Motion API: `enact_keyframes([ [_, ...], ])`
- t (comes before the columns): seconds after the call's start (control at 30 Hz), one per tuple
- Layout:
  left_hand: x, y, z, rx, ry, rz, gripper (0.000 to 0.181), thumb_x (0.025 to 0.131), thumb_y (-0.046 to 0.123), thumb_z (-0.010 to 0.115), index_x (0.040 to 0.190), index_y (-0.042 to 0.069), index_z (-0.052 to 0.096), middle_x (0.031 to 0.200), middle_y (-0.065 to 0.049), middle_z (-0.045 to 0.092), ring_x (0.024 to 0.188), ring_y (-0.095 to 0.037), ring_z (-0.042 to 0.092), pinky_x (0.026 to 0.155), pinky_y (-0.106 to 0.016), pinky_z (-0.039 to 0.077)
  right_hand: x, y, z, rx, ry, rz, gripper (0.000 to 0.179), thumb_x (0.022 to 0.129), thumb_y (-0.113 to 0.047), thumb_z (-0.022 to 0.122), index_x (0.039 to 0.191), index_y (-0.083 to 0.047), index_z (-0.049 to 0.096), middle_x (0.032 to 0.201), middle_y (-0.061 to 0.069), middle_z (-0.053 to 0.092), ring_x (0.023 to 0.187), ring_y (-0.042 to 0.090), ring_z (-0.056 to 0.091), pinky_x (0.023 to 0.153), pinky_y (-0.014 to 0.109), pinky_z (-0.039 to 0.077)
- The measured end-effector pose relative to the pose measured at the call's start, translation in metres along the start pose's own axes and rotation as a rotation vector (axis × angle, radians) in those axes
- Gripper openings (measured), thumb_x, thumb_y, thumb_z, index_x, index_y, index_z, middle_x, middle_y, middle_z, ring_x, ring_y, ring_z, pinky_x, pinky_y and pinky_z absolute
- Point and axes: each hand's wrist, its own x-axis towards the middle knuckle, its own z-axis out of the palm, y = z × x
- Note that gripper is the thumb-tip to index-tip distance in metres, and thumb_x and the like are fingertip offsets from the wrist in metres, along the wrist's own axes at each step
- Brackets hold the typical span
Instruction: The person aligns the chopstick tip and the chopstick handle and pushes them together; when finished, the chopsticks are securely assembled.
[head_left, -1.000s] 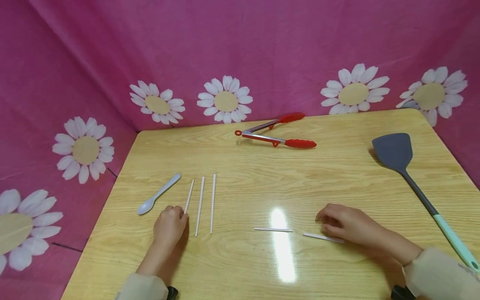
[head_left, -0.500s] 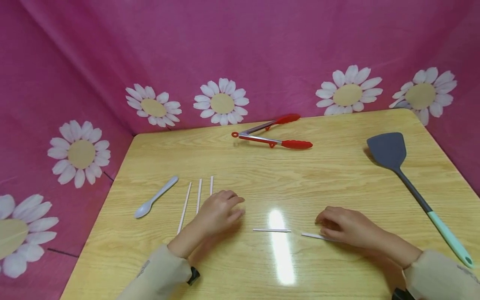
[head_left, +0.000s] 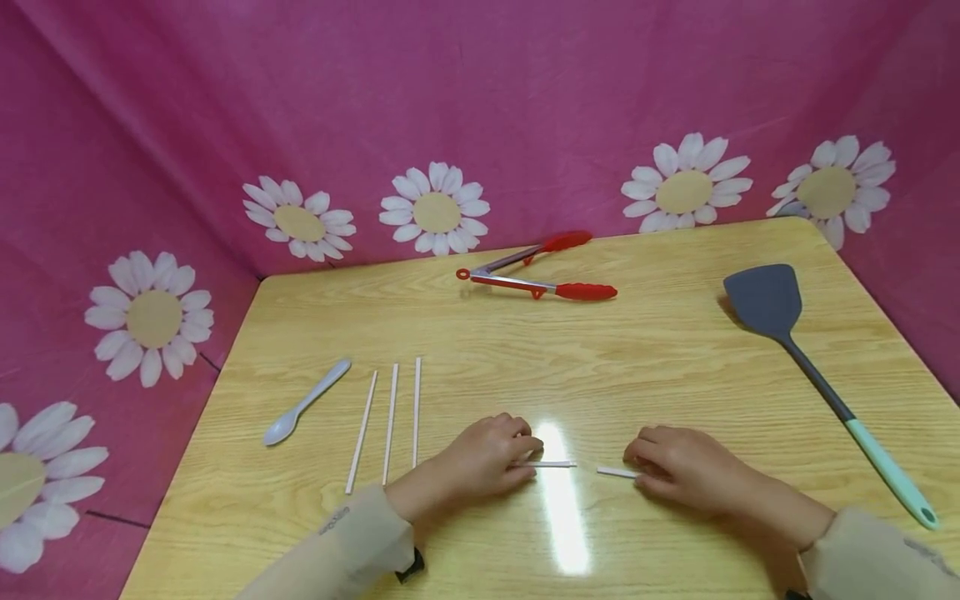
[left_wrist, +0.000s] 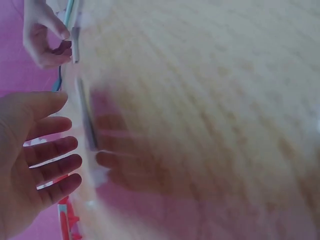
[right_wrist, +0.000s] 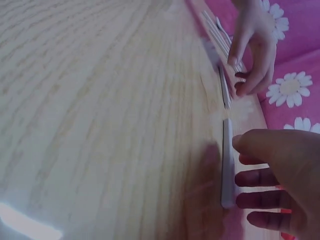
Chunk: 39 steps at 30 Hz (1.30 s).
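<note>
Two short white sticks lie roughly end to end on the table with a small gap between them: the left short stick (head_left: pixel 557 464) and the right short stick (head_left: pixel 615 472). My left hand (head_left: pixel 483 458) is over the left stick's near end, partly hiding it. In the left wrist view, the left hand's fingers (left_wrist: pixel 55 150) are spread beside the stick without gripping it. My right hand (head_left: pixel 686 471) covers much of the right stick. The right wrist view has that stick (right_wrist: pixel 228 165) resting on the wood, just apart from the right fingers (right_wrist: pixel 260 200), which are loosely extended.
Three longer white sticks (head_left: pixel 392 417) lie side by side left of my left hand. Beyond them is a pale spoon (head_left: pixel 307 402). Red-tipped tongs (head_left: pixel 540 275) lie at the back, and a grey spatula (head_left: pixel 787 333) with a mint handle lies to the right.
My left hand has let go of the leftmost long stick and moved right, across to the left short stick. The right hand stays near its stick. The head view has shifted slightly.
</note>
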Motion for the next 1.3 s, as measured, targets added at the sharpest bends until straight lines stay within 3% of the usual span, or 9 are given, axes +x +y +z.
enact_keyframes([
  [0.3,0.001,0.001,0.015,0.021,0.027,0.024,0.014,0.080,0.017,0.063,0.095,0.017,0.062,0.080,0.005,0.051,0.071,-0.009,0.046,0.059,-0.014,0.034,0.003,-0.006,0.007,-0.047,0.000,-0.027,0.019,0.071,-0.014,0.071,0.087,-0.018,0.061,0.077,-0.013,0.048,0.064,-0.001,0.042,0.052,0.022,0.039],
  [0.6,0.004,0.004,0.019,0.086,0.096,0.066,0.002,0.084,0.016,0.062,0.085,0.016,0.063,0.075,0.006,0.054,0.068,-0.007,0.050,0.058,-0.015,0.040,0.003,-0.007,0.009,-0.046,0.032,-0.020,0.022,0.069,-0.009,0.072,0.077,-0.020,0.055,0.073,-0.014,0.045,0.062,-0.001,0.041,0.050,0.020,0.037],
  [0.77,0.006,0.005,0.020,0.104,0.109,0.073,0.004,0.082,0.015,0.064,0.079,0.015,0.060,0.072,0.006,0.053,0.064,-0.007,0.049,0.055,-0.014,0.039,0.003,-0.007,0.007,-0.054,0.041,-0.015,0.021,0.069,-0.008,0.071,0.075,-0.020,0.055,0.072,-0.013,0.045,0.062,0.000,0.042,0.050,0.021,0.038],
  [1.0,0.007,0.004,0.012,0.066,0.065,0.014,0.003,0.081,0.011,0.059,0.082,0.013,0.060,0.076,0.005,0.054,0.065,-0.005,0.049,0.057,-0.013,0.040,0.007,-0.003,0.001,-0.046,0.037,0.073,0.018,0.071,-0.011,0.071,0.076,-0.020,0.056,0.070,-0.017,0.046,0.062,0.000,0.040,0.054,0.025,0.038],
  [1.17,0.011,0.000,0.005,-0.002,0.111,-0.012,0.003,0.080,0.011,0.059,0.083,0.010,0.060,0.078,0.003,0.054,0.066,-0.005,0.050,0.059,-0.015,0.042,0.012,0.002,-0.008,-0.001,0.034,0.153,0.016,0.073,-0.011,0.071,0.076,-0.020,0.058,0.068,-0.018,0.045,0.061,0.000,0.038,0.056,0.024,0.037],
  [1.3,0.018,-0.004,-0.003,-0.077,0.141,-0.060,0.005,0.081,0.008,0.059,0.085,0.009,0.060,0.080,0.002,0.058,0.070,-0.007,0.053,0.063,-0.016,0.044,0.019,0.006,-0.018,0.098,0.052,0.198,0.018,0.075,-0.005,0.068,0.080,-0.018,0.057,0.074,-0.015,0.047,0.065,0.001,0.041,0.057,0.022,0.039],
])
